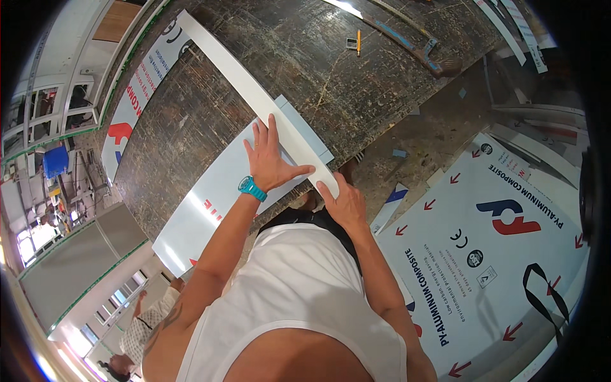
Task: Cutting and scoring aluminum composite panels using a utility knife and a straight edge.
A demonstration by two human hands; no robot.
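Scuffed, scratched dark boards form the top of the workbench (pixel 318 60), which runs away from a person in a white tank top (pixel 299 274) standing at its edge. Closest along that edge, the right hand (pixel 347 202) closes its thumb and fingers around the near end of a long white strip (pixel 254 92). Just beyond, the left hand (pixel 270 156), with a turquoise watch (pixel 253 189) at its wrist, lies spread: fingers open and apart, thumb stretched across the strip toward the right hand, fingertips reaching the strip's left side. The strip slants over the bench to its far left, crossing above a glossy pale panel (pixel 197 197) with red lettering; a blue-grey piece (pixel 305 127) shows on the strip's right, though whether it belongs to that panel I cannot tell. Off to the right, below bench level, rests a large white printed sheet (pixel 439 254) with red arrows and a black cord (pixel 527 286) looped over it; small scraps (pixel 400 153) dot the floor. Farther up the bench lie a yellow pencil (pixel 358 43) and a long blue-and-brown tool (pixel 404 41); a printed panel (pixel 145 89) lines the left edge. Past that are windows, a blue object (pixel 55 162) and another person's patterned sleeve (pixel 137 334).
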